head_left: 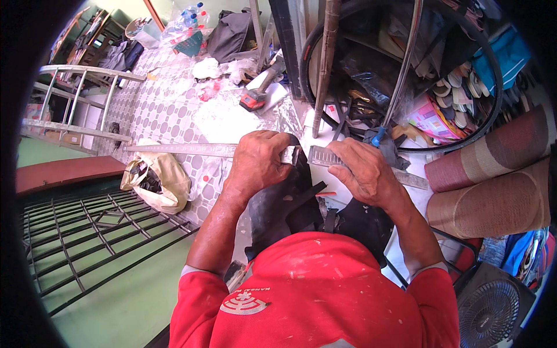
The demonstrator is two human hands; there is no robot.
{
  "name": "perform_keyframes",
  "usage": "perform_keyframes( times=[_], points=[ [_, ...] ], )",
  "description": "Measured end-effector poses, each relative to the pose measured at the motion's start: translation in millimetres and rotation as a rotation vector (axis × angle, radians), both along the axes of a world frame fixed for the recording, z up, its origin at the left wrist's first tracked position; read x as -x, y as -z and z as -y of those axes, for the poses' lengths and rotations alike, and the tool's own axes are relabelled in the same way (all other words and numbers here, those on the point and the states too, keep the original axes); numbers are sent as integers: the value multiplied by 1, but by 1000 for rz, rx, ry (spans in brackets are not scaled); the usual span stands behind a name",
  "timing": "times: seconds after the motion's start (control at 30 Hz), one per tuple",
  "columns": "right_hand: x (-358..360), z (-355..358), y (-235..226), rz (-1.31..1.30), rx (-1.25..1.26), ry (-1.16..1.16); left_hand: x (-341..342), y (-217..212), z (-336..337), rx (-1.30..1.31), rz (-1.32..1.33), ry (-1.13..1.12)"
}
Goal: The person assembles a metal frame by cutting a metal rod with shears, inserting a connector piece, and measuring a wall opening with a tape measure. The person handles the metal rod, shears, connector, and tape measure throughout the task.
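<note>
My left hand (258, 162) is closed round the end of a long, thin metal strip (180, 149) with marks or slots along it. This strip stretches far out to the left, over the floor. In my right hand (362, 174) is a shorter slotted metal strip (412, 178), gripped with thumb and fingers, its far end sticking out to the right past my wrist. The two near ends face each other over my dark trousers, with a narrow gap between them. Whether both were one piece, I cannot tell.
A red and black cordless power tool (253, 100) lies on the floor ahead. A beige bag (156, 182) and a dark metal grille (104, 232) are at left, a ladder (81, 104) beyond. At right are a bicycle tyre (496, 75), rolled mats (493, 200) and a fan (490, 307).
</note>
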State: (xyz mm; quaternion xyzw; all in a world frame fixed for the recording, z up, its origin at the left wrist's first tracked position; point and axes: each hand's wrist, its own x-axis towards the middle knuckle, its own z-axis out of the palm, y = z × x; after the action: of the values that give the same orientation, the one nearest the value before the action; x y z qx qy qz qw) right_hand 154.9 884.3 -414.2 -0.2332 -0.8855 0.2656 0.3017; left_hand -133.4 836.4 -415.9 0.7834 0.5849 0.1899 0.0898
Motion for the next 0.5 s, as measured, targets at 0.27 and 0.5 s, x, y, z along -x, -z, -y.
perform_keyframes(
  times=[0.27, 0.5],
  points=[
    [14, 4, -27, 61, -86, -91, -2, -12, 10, -125, 83, 34],
    [16, 13, -50, 256, -84, -91, -4, -14, 17, -15, 95, 36]
  ],
)
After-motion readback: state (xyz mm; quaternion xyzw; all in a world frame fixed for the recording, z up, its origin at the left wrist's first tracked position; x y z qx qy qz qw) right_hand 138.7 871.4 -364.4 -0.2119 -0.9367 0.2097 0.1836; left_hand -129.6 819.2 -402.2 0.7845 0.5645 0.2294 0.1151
